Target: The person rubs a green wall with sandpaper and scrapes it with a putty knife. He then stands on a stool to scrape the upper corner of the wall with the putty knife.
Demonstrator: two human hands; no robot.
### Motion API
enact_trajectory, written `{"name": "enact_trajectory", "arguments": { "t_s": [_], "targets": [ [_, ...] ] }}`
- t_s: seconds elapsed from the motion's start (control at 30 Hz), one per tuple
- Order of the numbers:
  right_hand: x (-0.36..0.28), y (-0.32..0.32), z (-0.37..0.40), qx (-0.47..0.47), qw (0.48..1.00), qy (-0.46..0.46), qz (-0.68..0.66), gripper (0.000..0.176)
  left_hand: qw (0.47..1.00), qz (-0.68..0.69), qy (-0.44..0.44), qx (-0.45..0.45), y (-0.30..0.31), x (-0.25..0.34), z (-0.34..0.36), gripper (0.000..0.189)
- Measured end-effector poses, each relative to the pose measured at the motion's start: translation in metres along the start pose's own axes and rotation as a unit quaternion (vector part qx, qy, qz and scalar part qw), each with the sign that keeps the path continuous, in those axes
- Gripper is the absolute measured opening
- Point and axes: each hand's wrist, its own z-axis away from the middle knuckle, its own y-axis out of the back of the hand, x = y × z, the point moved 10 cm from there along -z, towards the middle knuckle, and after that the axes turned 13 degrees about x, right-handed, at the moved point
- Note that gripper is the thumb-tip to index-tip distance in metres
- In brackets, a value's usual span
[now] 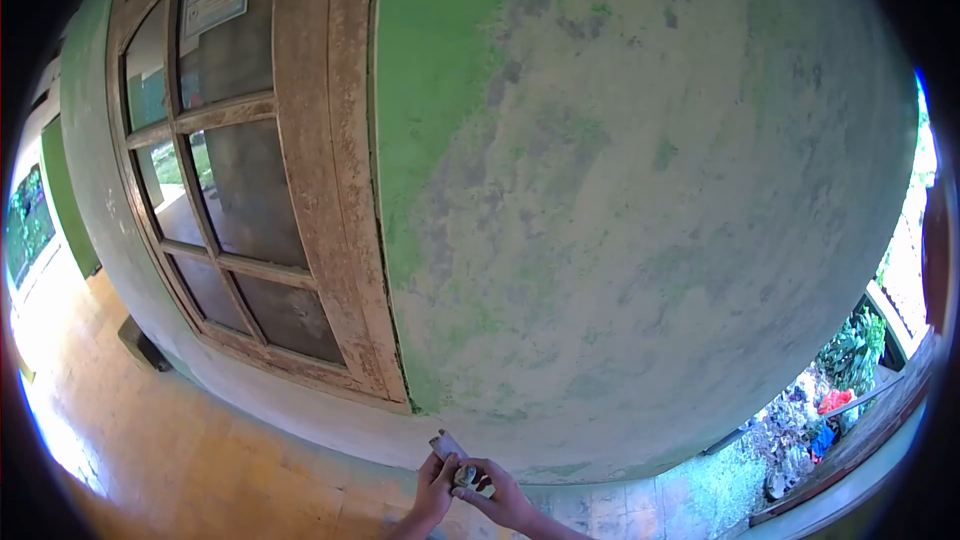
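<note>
Both hands meet low in the middle of the head view, in front of the wall's foot. My left hand [432,496] is closed round a small flat pale piece with a darker end [448,444], which sticks up past the fingers. My right hand [504,502] comes in from the right, with its thumb and fingers curled against a small greenish-grey lump [465,476] at the lower end of that piece. I cannot tell whether lump and flat piece are one object.
The wall [620,200] has green paint and large pale, patchy areas. A worn wooden window frame [335,170] with glass panes is at left. Yellowish tiles cover the floor [240,450]. A dark block [143,344] sits by the wall; plants [853,352] and clutter lie at right.
</note>
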Motion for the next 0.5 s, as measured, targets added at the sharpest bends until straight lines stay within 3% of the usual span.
{"name": "enact_trajectory", "arguments": {
  "t_s": [0.1, 0.17, 0.27, 0.33, 0.5],
  "targets": [
    [-0.004, 0.0, -0.008, -0.021, 1.0, -0.008, -0.012, 0.035, 0.999, 0.007, -0.023, -0.022, -0.011, 0.021, -0.005, 0.016],
    [-0.024, 0.01, -0.016, 0.031, 0.993, 0.092, -0.06, 0.034, 1.0, 0.004, -0.024, 0.001, -0.007, 0.04, -0.018, 0.018],
    [-0.064, 0.033, -0.053, 0.068, 0.945, 0.057, -0.313, 0.038, 0.99, -0.047, -0.131, 0.013, 0.011, 0.091, -0.048, 0.019],
    [-0.095, 0.06, -0.085, 0.091, 0.924, 0.114, -0.354, 0.041, 0.985, -0.054, -0.163, 0.011, 0.03, 0.117, -0.064, 0.018],
    [-0.213, 0.105, -0.154, 0.156, 0.906, 0.261, -0.294, 0.04, 0.981, -0.038, -0.19, 0.022, 0.073, 0.163, -0.089, 0.016]
  ]
}}
